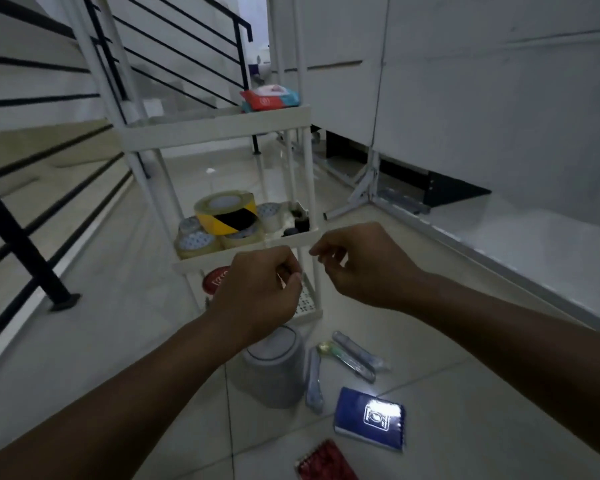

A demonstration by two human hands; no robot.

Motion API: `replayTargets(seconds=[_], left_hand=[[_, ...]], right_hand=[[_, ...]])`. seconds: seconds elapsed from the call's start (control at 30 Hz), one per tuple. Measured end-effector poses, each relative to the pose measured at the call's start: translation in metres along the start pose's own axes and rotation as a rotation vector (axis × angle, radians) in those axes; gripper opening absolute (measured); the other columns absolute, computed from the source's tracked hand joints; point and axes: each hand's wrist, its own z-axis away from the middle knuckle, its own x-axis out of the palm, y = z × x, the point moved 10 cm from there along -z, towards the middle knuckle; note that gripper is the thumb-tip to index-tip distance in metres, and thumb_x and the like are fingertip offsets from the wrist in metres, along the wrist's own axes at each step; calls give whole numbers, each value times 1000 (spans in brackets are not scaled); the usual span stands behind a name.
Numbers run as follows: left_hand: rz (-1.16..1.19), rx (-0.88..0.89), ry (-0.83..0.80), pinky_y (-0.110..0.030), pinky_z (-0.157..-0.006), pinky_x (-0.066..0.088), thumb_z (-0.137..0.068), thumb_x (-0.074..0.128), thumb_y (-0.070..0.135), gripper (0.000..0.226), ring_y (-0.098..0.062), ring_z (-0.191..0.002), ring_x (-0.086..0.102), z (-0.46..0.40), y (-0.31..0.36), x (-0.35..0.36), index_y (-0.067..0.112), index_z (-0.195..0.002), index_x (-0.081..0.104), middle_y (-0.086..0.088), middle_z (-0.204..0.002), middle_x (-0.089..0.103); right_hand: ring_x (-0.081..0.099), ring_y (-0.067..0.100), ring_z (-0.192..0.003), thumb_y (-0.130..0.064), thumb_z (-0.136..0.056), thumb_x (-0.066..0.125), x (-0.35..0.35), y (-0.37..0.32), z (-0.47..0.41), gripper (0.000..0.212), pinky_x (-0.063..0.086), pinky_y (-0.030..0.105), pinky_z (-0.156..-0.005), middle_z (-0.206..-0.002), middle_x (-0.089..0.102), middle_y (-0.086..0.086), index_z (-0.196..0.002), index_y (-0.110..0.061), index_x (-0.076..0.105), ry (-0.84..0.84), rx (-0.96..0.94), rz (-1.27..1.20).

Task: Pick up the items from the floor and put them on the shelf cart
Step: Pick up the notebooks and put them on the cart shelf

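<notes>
The white shelf cart (pixel 219 130) stands just ahead of me. Its top tier carries a red wipes pack (pixel 270 97). The middle tier holds a yellow-black tape roll (pixel 226 213), clear tape rolls (pixel 197 242) and small black items (pixel 299 224). A red round lid (pixel 217 278) shows on the bottom tier. My left hand (pixel 257 289) is curled shut in front of the middle tier's rim, nothing visible in it. My right hand (pixel 357 265) hovers beside it, fingers loosely apart and empty. On the floor lie a grey canister (pixel 274 370), pens (pixel 357 355), a clear packet (pixel 314 386), a blue notebook (pixel 369 417) and a red notebook (pixel 326 462).
A black stair railing (pixel 18 237) with a floor post runs along the left. White panels (pixel 499 116) on a grey metal frame (pixel 366 188) stand to the right. Pale floor tiles spread around the cart.
</notes>
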Motion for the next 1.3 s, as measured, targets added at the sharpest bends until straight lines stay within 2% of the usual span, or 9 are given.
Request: replayTargets(seconds=[0.13, 0.2, 0.3, 0.53, 0.63, 0.7, 0.87, 1.1, 1.3], left_hand=[[8, -5, -77, -10, -56, 42, -79, 66, 15, 8, -4, -66, 61, 24, -7, 31, 22, -76, 66, 14, -67, 63], [21, -16, -152, -14, -57, 46, -79, 65, 16, 8, -2, -66, 60, 42, -17, 53, 24, -79, 66, 14, -70, 63], [44, -76, -241, -26, -61, 52, -80, 62, 18, 8, -1, -68, 60, 72, -37, 86, 23, -83, 67, 12, -74, 65], [55, -186, -449, -20, -64, 48, -81, 68, 22, 13, -2, -74, 57, 141, -68, 161, 22, -93, 64, 10, -85, 63], [34, -221, -501, -24, -69, 49, -80, 68, 27, 20, -5, -80, 55, 160, -79, 183, 21, -99, 63, 9, -91, 62], [3, -266, -542, -27, -72, 50, -80, 66, 30, 24, -6, -84, 54, 172, -86, 196, 23, -103, 62, 9, -95, 62], [-165, -379, -661, -36, -80, 51, -82, 57, 34, 31, -15, -98, 57, 198, -102, 225, 21, -109, 57, 5, -107, 60], [-438, -405, -834, -40, -85, 42, -80, 59, 38, 38, -22, -109, 47, 224, -114, 255, 17, -110, 48, -2, -113, 47], [-397, -497, -857, -41, -87, 44, -77, 62, 28, 37, -26, -110, 49, 225, -122, 263, 13, -107, 48, -7, -114, 49]], right_hand=[[65, 1, -82, -13, -87, 63, 26, 20, 26, 24, 53, 15, -72, -100, 74, -4, -107, -20, 72, -46, 51, -14], [63, -2, -82, -12, -87, 63, 44, 29, 41, 24, 50, 12, -73, -102, 74, -4, -108, -19, 72, -92, 73, -18], [63, -2, -81, -11, -85, 62, 74, 42, 66, 26, 53, 15, -75, -101, 75, -3, -108, -17, 73, -187, 111, -24], [66, 5, -79, -7, -81, 62, 135, 67, 123, 28, 53, 18, -73, -94, 76, 0, -104, -16, 75, -342, 204, 6], [62, 1, -92, -9, -81, 61, 158, 76, 144, 30, 55, 23, -76, -97, 76, 0, -105, -16, 75, -427, 225, 39], [68, 8, -85, -9, -80, 60, 170, 85, 157, 31, 59, 29, -74, -98, 76, 2, -107, -15, 74, -484, 264, 38], [68, 14, -80, -8, -80, 62, 194, 114, 181, 34, 59, 33, -74, -99, 74, 3, -111, -19, 72, -585, 360, 100], [63, 17, -91, -11, -81, 62, 214, 141, 198, 30, 53, 30, -71, -105, 70, 3, -107, -23, 73, -602, 426, 160], [51, 23, -109, -18, -80, 68, 230, 152, 199, 40, 52, 35, -81, -120, 56, 6, -120, -24, 65, -610, 428, 237]])
